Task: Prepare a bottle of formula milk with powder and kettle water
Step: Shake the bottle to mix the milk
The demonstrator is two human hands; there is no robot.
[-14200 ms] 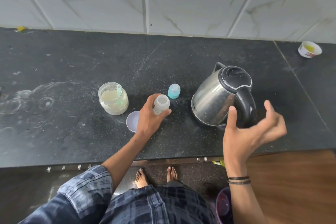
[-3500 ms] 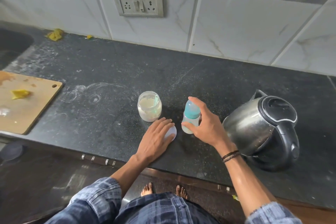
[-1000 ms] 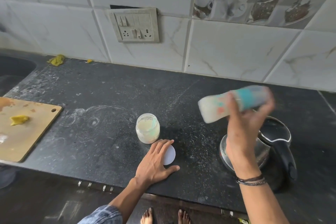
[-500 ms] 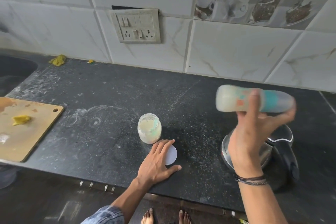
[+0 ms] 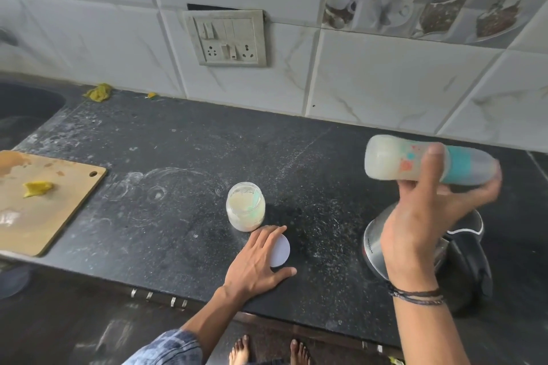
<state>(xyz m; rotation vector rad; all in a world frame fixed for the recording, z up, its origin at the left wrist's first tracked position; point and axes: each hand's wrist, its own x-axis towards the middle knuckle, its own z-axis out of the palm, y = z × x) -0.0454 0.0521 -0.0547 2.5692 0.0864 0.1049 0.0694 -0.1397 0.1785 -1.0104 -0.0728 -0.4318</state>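
Head view, one frame.

- Bottle (image 5: 397,161): right of frame, lifted clear of the bench (image 5: 178,157) and lying on its side, teal collar and cap pointing right. Capped. The contents are cloudy white and the outline is blurred, so it is judged to be mid-shake.
- Right hand (image 5: 421,222): raised, fingers and thumb curled round the bottle's middle.
- Left hand (image 5: 258,261): lower centre, flat on the bench with fingers spread. The fingertips lie over the white lid (image 5: 281,250).
- Jar (image 5: 245,206): centre, upright and open, just above the lid, holding pale powder. A greenish scoop seems to stand in it.
- Kettle (image 5: 462,258): lower right on the bench, partly hidden behind the right wrist.
- Board (image 5: 44,201): left edge, carrying yellow scraps.
- Socket plate (image 5: 226,37): on the wall tiles, upper centre.

Progress, as judged: powder and water are in and the cap is on. Mixing is under way, so the task is near its end. Left to do: finish shaking, stand the bottle down and close the jar with its lid.
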